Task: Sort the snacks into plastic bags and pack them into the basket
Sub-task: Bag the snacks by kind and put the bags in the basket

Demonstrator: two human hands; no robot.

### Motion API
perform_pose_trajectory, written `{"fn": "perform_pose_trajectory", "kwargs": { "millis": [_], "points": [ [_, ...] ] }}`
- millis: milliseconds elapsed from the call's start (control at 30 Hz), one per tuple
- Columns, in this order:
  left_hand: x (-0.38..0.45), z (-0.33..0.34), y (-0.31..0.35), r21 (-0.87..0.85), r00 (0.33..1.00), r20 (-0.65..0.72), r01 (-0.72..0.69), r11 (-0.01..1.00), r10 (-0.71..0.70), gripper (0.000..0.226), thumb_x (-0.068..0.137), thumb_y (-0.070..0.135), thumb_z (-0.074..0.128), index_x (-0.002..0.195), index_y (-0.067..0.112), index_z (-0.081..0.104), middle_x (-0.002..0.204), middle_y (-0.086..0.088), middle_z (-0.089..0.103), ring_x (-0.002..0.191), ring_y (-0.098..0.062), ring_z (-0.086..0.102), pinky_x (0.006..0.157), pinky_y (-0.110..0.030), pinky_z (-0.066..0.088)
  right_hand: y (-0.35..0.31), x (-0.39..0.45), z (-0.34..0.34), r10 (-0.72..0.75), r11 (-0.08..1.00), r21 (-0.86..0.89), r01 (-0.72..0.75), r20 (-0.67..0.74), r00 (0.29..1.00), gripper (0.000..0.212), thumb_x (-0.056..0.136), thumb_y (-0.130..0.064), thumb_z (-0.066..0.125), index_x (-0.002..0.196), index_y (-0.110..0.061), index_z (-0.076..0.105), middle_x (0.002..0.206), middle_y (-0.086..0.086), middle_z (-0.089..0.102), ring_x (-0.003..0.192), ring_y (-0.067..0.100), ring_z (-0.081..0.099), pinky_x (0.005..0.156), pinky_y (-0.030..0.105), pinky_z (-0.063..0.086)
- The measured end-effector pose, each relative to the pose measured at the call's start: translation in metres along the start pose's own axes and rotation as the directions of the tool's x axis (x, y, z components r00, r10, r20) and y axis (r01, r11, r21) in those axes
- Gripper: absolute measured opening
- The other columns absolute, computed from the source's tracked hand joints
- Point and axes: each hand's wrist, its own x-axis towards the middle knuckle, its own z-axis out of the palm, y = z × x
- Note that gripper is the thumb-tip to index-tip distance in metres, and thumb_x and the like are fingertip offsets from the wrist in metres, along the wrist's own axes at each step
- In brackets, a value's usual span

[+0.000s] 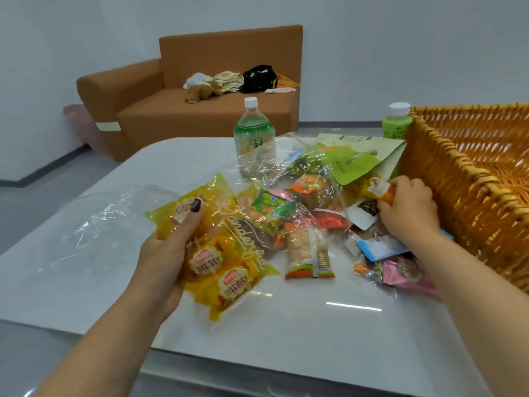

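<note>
My left hand (169, 247) grips a clear plastic bag (229, 253) filled with yellow bread packets, thumb on top, low over the white table (300, 325). My right hand (406, 207) curls round a small orange snack packet (379, 188) at the right side of a heap of mixed snacks (309, 213). The woven orange basket (469, 179) stands right beside that hand, its inside bare where I can see it. A green snack pouch (353, 164) leans at the back of the heap.
A clear bottle with a green label (253, 138) stands behind the heap, and a green bottle (396, 121) by the basket's far corner. A loose clear bag (94, 224) lies at the table's left. Pink and blue packets (395, 262) lie under my right forearm. A brown sofa (200, 90) stands beyond.
</note>
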Motion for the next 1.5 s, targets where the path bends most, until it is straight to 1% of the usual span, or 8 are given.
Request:
{"fn": "perform_pose_trajectory", "kwargs": {
  "millis": [200, 300, 400, 767, 1000, 1133, 1333, 1500],
  "points": [
    [-0.005, -0.013, 0.005, 0.027, 0.998, -0.046, -0.033, 0.999, 0.035, 0.04, 0.071, 0.041, 0.075, 0.103, 0.018, 0.069, 0.094, -0.002, 0.077, 0.086, -0.023, 0.074, 0.082, -0.043, 0.056, -0.022, -0.017, -0.035, 0.017, 0.887, 0.462, 0.009, -0.052, 0.999, 0.037, 0.091, -0.021, 0.06, 0.125, -0.01, 0.052, 0.113, 0.005, 0.051, 0.102, 0.024, 0.052, 0.091, 0.043, 0.045],
    [-0.012, -0.019, 0.006, 0.015, 0.998, -0.047, -0.028, 1.0, 0.028, 0.034, 0.076, 0.039, 0.075, 0.101, 0.018, 0.068, 0.093, -0.002, 0.077, 0.088, -0.024, 0.074, 0.081, -0.041, 0.056, -0.039, -0.04, -0.057, 0.193, 0.324, 0.873, -0.364, 0.315, 0.929, 0.037, 0.095, -0.022, 0.054, 0.132, -0.017, 0.049, 0.117, 0.005, 0.062, 0.099, 0.024, 0.064, 0.086, 0.047, 0.054],
    [-0.02, -0.02, 0.006, 0.014, 1.0, -0.009, -0.023, 1.0, 0.023, 0.042, 0.071, 0.041, 0.075, 0.104, 0.017, 0.068, 0.091, -0.002, 0.077, 0.084, -0.022, 0.074, 0.076, -0.039, 0.056, -0.045, -0.072, -0.08, -0.049, -0.153, 0.793, -0.589, 0.589, 0.806, 0.033, 0.099, -0.024, 0.043, 0.128, -0.011, 0.055, 0.121, 0.015, 0.064, 0.103, 0.028, 0.063, 0.085, 0.044, 0.052],
    [-0.049, -0.016, 0.004, 0.078, 0.972, 0.228, 0.028, 0.997, -0.046, 0.054, 0.066, 0.042, 0.073, 0.112, 0.012, 0.066, 0.101, -0.011, 0.076, 0.089, -0.028, 0.074, 0.079, -0.043, 0.056, -0.047, -0.14, -0.112, -0.292, 0.055, 0.885, -0.463, 0.458, 0.84, 0.01, 0.086, -0.02, 0.06, 0.091, -0.011, 0.063, 0.079, 0.005, 0.061, 0.074, 0.02, 0.058, 0.075, 0.035, 0.047],
    [-0.045, -0.017, -0.001, 0.153, 0.933, 0.345, 0.058, 0.987, -0.108, 0.107, 0.019, 0.059, 0.094, 0.111, 0.011, 0.067, 0.102, -0.014, 0.075, 0.089, -0.031, 0.074, 0.066, -0.039, 0.061, -0.034, -0.126, -0.125, -0.264, -0.023, 0.898, -0.44, 0.419, 0.869, 0.011, 0.091, 0.0, 0.05, 0.095, -0.006, 0.057, 0.073, 0.004, 0.064, 0.062, 0.015, 0.063, 0.052, 0.027, 0.054],
    [-0.04, -0.014, -0.003, 0.102, 0.957, 0.282, 0.034, 0.994, -0.062, 0.09, 0.042, 0.053, 0.092, 0.116, 0.011, 0.065, 0.102, -0.012, 0.075, 0.09, -0.03, 0.073, 0.071, -0.041, 0.06, -0.035, -0.13, -0.118, -0.499, 0.202, 0.803, -0.561, 0.577, 0.646, 0.042, 0.074, 0.009, 0.068, 0.114, -0.003, 0.058, 0.098, 0.015, 0.07, 0.086, 0.028, 0.069, 0.078, 0.046, 0.058],
    [-0.036, -0.009, -0.005, 0.106, 0.978, 0.209, 0.005, 0.994, -0.027, 0.059, 0.062, 0.04, 0.075, 0.113, 0.013, 0.064, 0.097, -0.008, 0.076, 0.085, -0.026, 0.074, 0.072, -0.041, 0.059, -0.033, -0.123, -0.107, -0.564, 0.319, 0.754, -0.574, 0.638, 0.525, 0.065, 0.062, 0.005, 0.082, 0.121, -0.002, 0.056, 0.117, 0.024, 0.065, 0.109, 0.037, 0.064, 0.088, 0.047, 0.055],
    [-0.031, -0.009, -0.003, 0.068, 0.986, 0.164, -0.012, 0.998, 0.001, 0.055, 0.065, 0.04, 0.074, 0.113, 0.015, 0.064, 0.097, -0.006, 0.077, 0.086, -0.024, 0.074, 0.08, -0.043, 0.056, -0.021, -0.104, -0.111, -0.599, 0.186, 0.849, -0.495, 0.497, 0.628, 0.094, 0.046, -0.016, 0.095, 0.128, 0.001, 0.052, 0.111, 0.022, 0.066, 0.096, 0.034, 0.067, 0.085, 0.05, 0.056]
  ]
}}
